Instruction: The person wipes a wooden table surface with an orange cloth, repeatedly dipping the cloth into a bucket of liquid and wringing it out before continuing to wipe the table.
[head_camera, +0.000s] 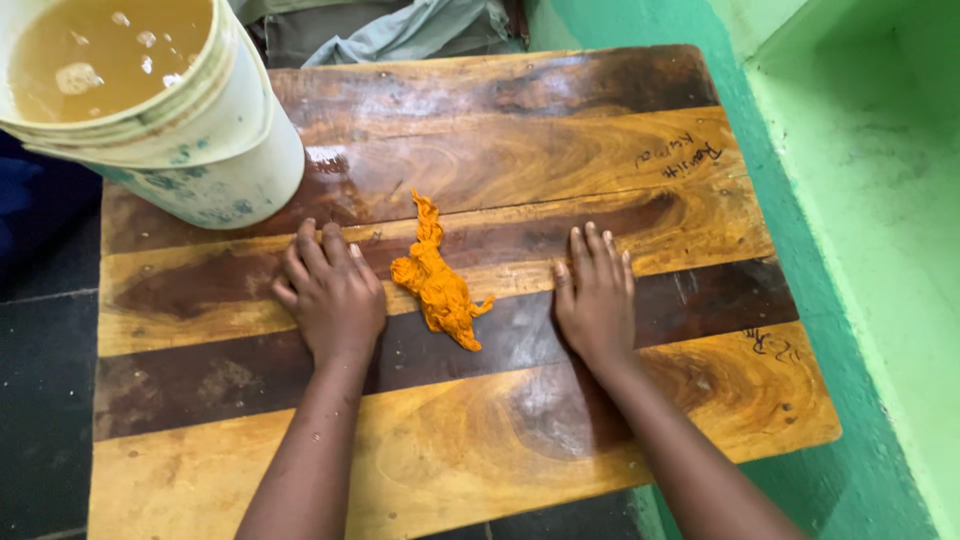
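Note:
A crumpled, wet orange cloth (437, 282) lies twisted on the wooden table (520, 150), near its middle. My left hand (330, 290) rests palm down on the table just left of the cloth, fingers loosely curled, holding nothing. My right hand (596, 292) lies flat on the wood to the right of the cloth, fingers together and pointing away from me. Neither hand touches the cloth.
A white plastic bucket (230, 150) full of murky brown water stands on the table's far left corner. A green wall (860, 200) runs along the right side. Grey fabric (400, 35) lies beyond the table's far edge. Dark floor shows at left.

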